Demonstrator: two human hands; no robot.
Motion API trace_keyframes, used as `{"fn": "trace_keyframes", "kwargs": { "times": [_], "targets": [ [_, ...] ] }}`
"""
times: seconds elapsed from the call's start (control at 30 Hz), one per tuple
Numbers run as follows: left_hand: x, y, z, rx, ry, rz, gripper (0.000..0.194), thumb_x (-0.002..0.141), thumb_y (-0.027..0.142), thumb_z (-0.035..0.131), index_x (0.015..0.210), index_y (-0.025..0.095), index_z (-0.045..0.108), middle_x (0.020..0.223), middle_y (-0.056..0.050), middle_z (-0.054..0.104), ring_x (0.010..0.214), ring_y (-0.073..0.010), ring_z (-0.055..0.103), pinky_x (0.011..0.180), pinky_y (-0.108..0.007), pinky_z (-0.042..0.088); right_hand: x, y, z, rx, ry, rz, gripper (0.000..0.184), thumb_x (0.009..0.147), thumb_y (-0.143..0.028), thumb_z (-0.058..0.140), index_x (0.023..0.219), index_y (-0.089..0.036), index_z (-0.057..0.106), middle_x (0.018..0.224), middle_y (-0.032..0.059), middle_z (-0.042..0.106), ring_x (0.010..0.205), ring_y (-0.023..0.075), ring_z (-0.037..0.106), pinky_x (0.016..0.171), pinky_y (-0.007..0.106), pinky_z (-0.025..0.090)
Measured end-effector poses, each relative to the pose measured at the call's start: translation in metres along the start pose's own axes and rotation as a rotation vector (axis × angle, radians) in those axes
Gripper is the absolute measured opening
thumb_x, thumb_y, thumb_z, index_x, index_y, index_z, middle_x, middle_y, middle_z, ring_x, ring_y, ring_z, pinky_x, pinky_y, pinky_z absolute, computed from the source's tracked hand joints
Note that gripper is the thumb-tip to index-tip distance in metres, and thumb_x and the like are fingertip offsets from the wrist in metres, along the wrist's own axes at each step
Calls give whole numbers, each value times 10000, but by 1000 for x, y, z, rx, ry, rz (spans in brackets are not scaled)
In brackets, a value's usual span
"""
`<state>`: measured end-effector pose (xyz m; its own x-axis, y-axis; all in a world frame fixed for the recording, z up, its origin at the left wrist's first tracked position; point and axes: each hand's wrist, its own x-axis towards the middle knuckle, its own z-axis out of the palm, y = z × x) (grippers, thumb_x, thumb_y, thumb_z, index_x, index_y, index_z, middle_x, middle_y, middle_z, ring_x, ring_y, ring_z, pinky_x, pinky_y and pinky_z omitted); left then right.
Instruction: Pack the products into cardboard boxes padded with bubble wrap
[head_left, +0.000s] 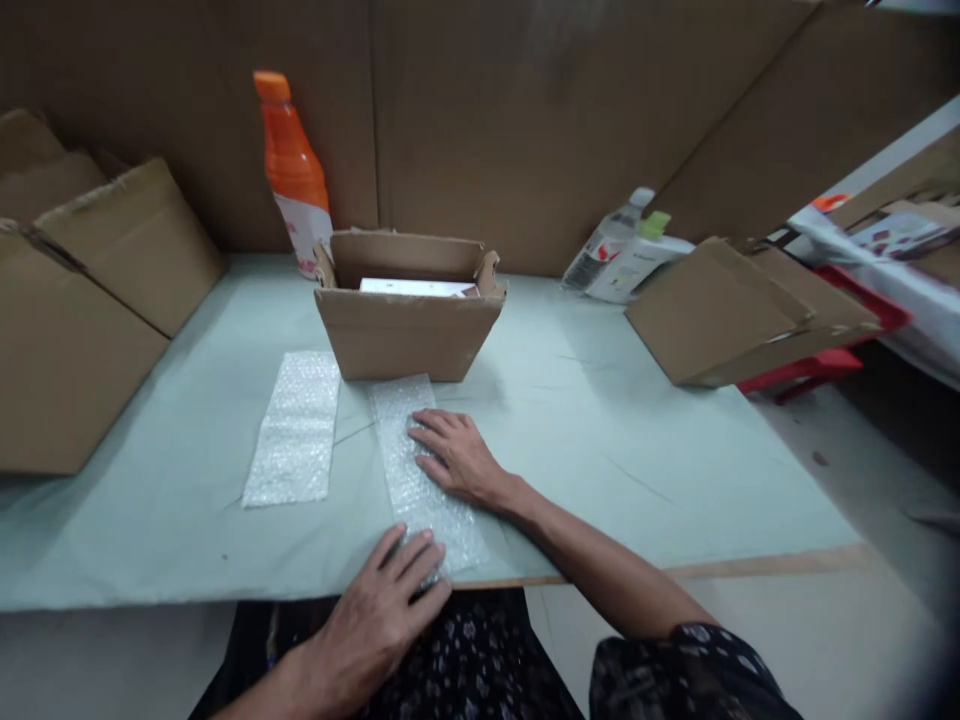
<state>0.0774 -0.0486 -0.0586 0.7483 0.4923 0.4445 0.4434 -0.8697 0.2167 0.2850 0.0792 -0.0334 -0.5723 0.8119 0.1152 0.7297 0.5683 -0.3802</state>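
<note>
A clear bubble wrap bag point(405, 460) lies flat on the table, reaching from the small cardboard box to the front edge. My right hand point(459, 458) rests on its upper right part with the fingers stretched out. At the bag's near end, my left hand point(386, 605) lies over the table edge, fingers extended and touching the plastic. Left of this bag is a second bubble wrap piece point(296, 430), lying flat and untouched. The small open cardboard box point(409, 335) stands just beyond, with a white box point(416, 288) showing inside it.
Behind the small box stands an orange bottle point(292, 165). Larger open cartons point(97, 330) take up the left side. A clear bottle point(607, 240) and a white pack with a green cap point(634, 260) lean at the back right, near another carton point(720, 310). Pale green cloth point(570, 440) covers the table.
</note>
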Motion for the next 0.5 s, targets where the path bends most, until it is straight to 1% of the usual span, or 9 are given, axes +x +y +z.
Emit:
{"fn": "trace_keyframes", "kwargs": {
  "times": [0.07, 0.13, 0.2, 0.3, 0.37, 0.43, 0.5],
  "targets": [
    [1, 1, -4, -30, -3, -17, 300, 926, 104, 526, 1187, 170, 659, 1286, -98, 691, 1302, -278, 553, 1139, -506, 402, 1, 3, 0, 56, -18, 7, 398, 948, -271, 640, 1332, -168, 634, 1496, 145, 568, 1390, 304, 489, 1111, 511, 395],
    [1, 0, -6, -65, 22, -33, 340, 917, 44, 487, 1196, 148, 650, 1238, -101, 707, 1276, -277, 574, 1122, -511, 418, 1, 8, -2, 135, -23, 21, 399, 965, -282, 626, 1348, -174, 621, 1499, 143, 567, 1397, 286, 496, 1127, 514, 398],
    [0, 0, -6, -110, 54, -53, 385, 907, 14, 483, 1248, 124, 623, 1209, -107, 714, 1267, -271, 583, 1123, -508, 422, -3, 14, -7, 223, 10, 35, 383, 984, -298, 601, 1353, -195, 613, 1493, 135, 575, 1386, 265, 518, 1134, 520, 408],
    [-1, 2, -4, -165, 99, -89, 416, 907, -4, 496, 1300, 96, 586, 1166, -115, 724, 1222, -248, 616, 1114, -479, 441, -14, 16, -21, 328, 96, 35, 335, 999, -311, 580, 1316, -215, 628, 1441, 118, 622, 1353, 240, 559, 1134, 519, 430],
    [1, 2, -5, -188, 132, -119, 395, 912, -13, 493, 1274, 105, 598, 1108, -105, 738, 1150, -229, 653, 1081, -454, 468, -26, 13, -33, 361, 116, 27, 312, 999, -313, 584, 1293, -221, 638, 1395, 105, 658, 1329, 233, 581, 1123, 511, 450],
    [5, 1, -8, -231, 180, -166, 353, 921, -6, 501, 1221, 135, 622, 1034, -80, 747, 1030, -201, 687, 1022, -420, 507, -39, 8, -44, 355, 89, 6, 315, 990, -325, 607, 1288, -231, 640, 1376, 98, 673, 1318, 238, 592, 1114, 515, 458],
    [11, -1, -12, -289, 239, -247, 314, 933, 22, 529, 1192, 165, 634, 972, -57, 749, 915, -176, 695, 922, -365, 549, -50, 2, -50, 335, 33, -30, 345, 973, -335, 637, 1301, -231, 635, 1378, 103, 671, 1316, 250, 594, 1117, 528, 449]
  ]
}}
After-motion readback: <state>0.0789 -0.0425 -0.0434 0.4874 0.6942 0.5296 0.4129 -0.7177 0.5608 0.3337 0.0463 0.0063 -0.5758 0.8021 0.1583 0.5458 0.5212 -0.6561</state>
